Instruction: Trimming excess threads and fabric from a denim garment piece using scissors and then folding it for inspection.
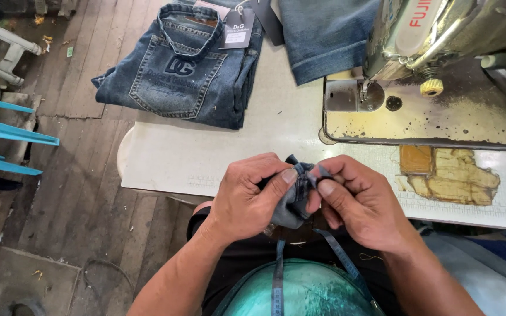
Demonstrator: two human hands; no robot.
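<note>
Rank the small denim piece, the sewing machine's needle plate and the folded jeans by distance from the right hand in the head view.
1. Small denim piece: pinched in the right hand, between both hands.
2. Needle plate: up on the machine bed, straight beyond the hand.
3. Folded jeans: far upper left of the table.

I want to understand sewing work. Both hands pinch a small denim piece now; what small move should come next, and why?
Probably carry the small denim piece forward toward the sewing machine. The left hand and right hand pinch it near the table's front edge, well short of the needle plate.
</note>
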